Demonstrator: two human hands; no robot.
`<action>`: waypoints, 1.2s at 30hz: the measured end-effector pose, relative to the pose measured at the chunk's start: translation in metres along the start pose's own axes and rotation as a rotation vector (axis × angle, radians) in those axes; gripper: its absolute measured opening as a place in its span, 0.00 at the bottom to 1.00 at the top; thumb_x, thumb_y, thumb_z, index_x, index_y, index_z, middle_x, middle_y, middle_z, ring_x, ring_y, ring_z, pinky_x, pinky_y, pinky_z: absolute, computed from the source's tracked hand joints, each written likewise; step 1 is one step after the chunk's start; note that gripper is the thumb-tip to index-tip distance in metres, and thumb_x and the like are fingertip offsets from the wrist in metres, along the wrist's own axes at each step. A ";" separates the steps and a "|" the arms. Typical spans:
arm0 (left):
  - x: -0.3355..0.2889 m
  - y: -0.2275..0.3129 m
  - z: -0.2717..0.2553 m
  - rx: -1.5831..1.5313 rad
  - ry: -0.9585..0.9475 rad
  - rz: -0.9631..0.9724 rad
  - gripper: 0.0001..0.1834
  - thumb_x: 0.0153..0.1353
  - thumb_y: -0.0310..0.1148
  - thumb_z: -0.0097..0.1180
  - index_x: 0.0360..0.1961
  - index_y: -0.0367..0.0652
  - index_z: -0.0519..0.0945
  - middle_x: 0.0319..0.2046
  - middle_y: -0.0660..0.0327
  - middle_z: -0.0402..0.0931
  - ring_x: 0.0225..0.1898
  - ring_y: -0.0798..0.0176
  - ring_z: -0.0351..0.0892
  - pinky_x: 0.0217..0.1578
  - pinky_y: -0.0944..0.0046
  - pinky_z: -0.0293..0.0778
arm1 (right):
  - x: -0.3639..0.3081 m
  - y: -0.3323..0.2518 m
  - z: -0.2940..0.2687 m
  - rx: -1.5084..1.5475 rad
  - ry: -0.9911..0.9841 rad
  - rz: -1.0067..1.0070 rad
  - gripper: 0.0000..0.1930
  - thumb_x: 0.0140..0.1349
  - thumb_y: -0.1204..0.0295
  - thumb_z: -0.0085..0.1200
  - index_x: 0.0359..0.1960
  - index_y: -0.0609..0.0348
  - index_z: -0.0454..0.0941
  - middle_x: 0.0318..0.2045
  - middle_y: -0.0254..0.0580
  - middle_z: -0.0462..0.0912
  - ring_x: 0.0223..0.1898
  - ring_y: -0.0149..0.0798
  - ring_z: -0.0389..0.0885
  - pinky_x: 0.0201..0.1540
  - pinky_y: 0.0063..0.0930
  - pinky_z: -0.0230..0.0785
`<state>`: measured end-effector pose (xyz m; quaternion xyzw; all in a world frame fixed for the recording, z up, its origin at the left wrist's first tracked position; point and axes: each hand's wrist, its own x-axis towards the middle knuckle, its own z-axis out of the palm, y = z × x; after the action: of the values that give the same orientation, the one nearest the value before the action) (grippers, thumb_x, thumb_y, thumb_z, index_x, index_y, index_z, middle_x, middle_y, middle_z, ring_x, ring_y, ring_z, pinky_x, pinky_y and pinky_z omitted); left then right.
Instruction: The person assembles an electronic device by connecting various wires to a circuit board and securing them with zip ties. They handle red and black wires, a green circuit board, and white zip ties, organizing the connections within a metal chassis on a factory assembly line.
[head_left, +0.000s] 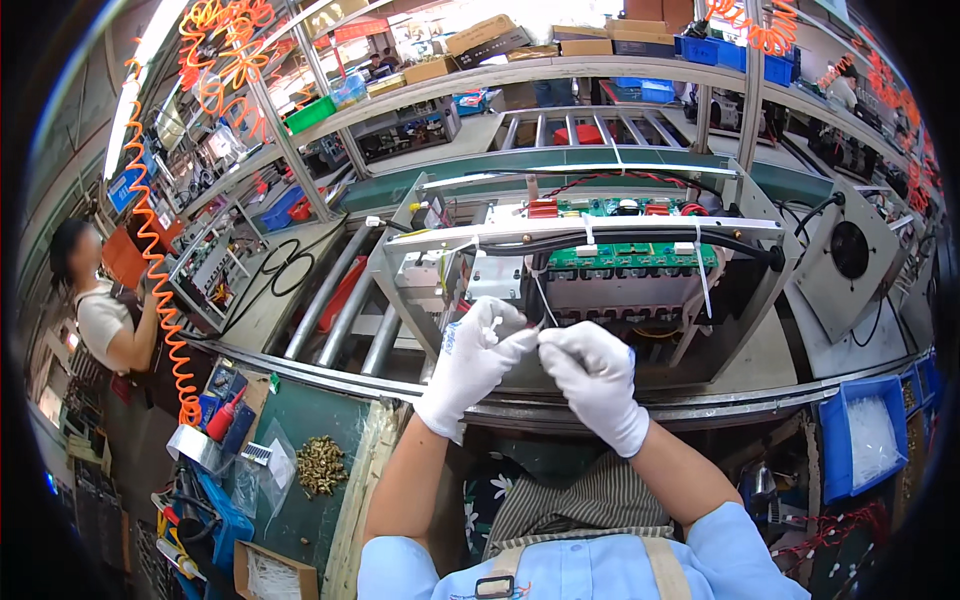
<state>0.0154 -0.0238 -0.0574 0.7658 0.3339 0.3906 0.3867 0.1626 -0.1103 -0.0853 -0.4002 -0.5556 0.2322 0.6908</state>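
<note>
Both my hands wear white gloves and meet before a metal-framed electrical unit (745,255). My right hand (595,378) is closed in a pinch on a thin white cable tie (546,298). Fingertips of my left hand (478,360) are pinched at the same spot, seemingly on the tie's lower end; the fingers partly hide it. The tie slants up toward black cables (640,238) running along the frame's front rail. Another white cable tie (704,285) hangs loose-ended from that rail at the right. Behind it lie green circuit boards (630,257).
The unit stands on a roller conveyor (330,300). A fan panel (848,262) stands at right, above a blue bin (865,440) of white ties. Brass-coloured fasteners (321,466) lie on the left bench near a coiled orange hose (160,270). Another person (105,315) is at far left.
</note>
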 end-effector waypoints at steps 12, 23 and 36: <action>-0.021 -0.050 0.022 0.310 0.134 0.112 0.04 0.62 0.25 0.48 0.29 0.39 0.72 0.20 0.64 0.74 0.17 0.76 0.65 0.17 0.67 0.62 | 0.016 0.022 -0.045 -0.278 -0.223 0.235 0.16 0.68 0.69 0.52 0.52 0.68 0.75 0.41 0.47 0.84 0.37 0.34 0.83 0.43 0.27 0.74; -0.008 -0.062 0.012 0.274 0.094 0.176 0.13 0.57 0.23 0.56 0.44 0.39 0.82 0.32 0.54 0.80 0.30 0.59 0.80 0.32 0.63 0.74 | 0.016 0.067 -0.013 -0.681 -0.144 0.057 0.14 0.56 0.62 0.64 0.33 0.59 0.77 0.20 0.46 0.77 0.21 0.40 0.79 0.26 0.34 0.69; -0.001 0.020 0.000 0.630 -0.118 0.424 0.08 0.55 0.27 0.58 0.38 0.44 0.80 0.27 0.56 0.76 0.30 0.51 0.79 0.31 0.56 0.75 | 0.028 0.059 -0.009 -0.886 -0.269 -0.033 0.14 0.56 0.57 0.59 0.33 0.54 0.77 0.25 0.47 0.82 0.27 0.48 0.84 0.29 0.40 0.74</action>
<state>0.0186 -0.0342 -0.0407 0.9203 0.2491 0.2952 0.0616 0.1863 -0.0577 -0.1176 -0.6144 -0.6921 0.0114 0.3788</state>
